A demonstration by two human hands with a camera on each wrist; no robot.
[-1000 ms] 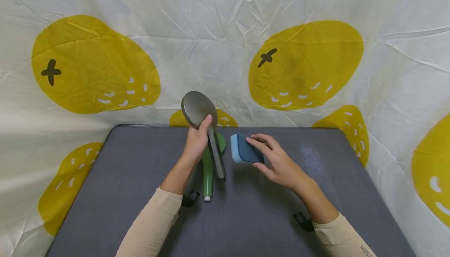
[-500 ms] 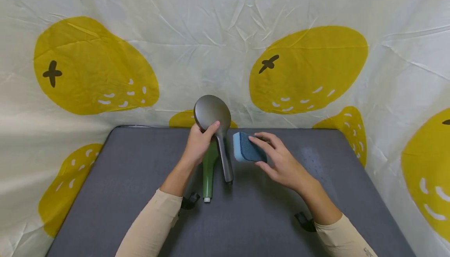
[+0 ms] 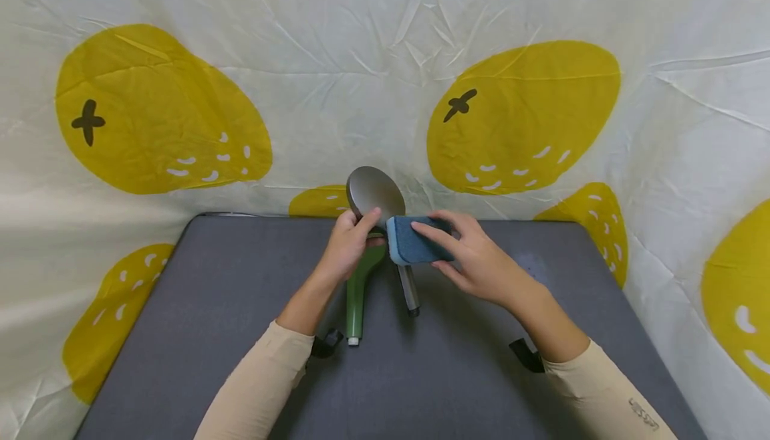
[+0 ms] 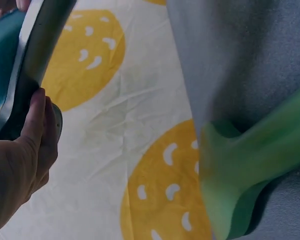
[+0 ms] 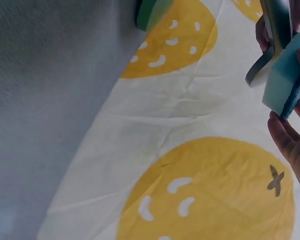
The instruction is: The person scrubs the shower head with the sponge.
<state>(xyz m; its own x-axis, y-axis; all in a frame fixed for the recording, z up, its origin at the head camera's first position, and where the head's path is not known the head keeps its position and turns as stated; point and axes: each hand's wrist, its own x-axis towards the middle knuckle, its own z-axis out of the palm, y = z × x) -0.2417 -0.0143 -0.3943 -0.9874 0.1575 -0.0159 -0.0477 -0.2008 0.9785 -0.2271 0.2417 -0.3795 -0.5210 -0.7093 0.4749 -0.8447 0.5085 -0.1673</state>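
My left hand [image 3: 344, 245] grips a grey handheld shower head [image 3: 374, 189] near its neck, thumb on the face side. The round head is up and the handle slants down to the right. My right hand [image 3: 480, 263] pinches a two-tone blue sponge [image 3: 415, 247] between thumb and fingers. In the head view the sponge covers part of the handle; the right wrist view shows this sponge [image 5: 282, 82] close against the shower head [image 5: 279, 25]. Beneath the left hand, a green shower head [image 3: 355, 306] lies on the table, its head partly hidden.
The dark grey table [image 3: 240, 293] ends at a white cloth [image 3: 361, 112] printed with yellow fruit, which hangs behind and at both sides. Black straps [image 3: 527, 355] sit at both wrists.
The grey shower head has shifted right, its handle swinging further right. The sponge has moved slightly up and left, now overlapping the handle. The green shower head stays put.
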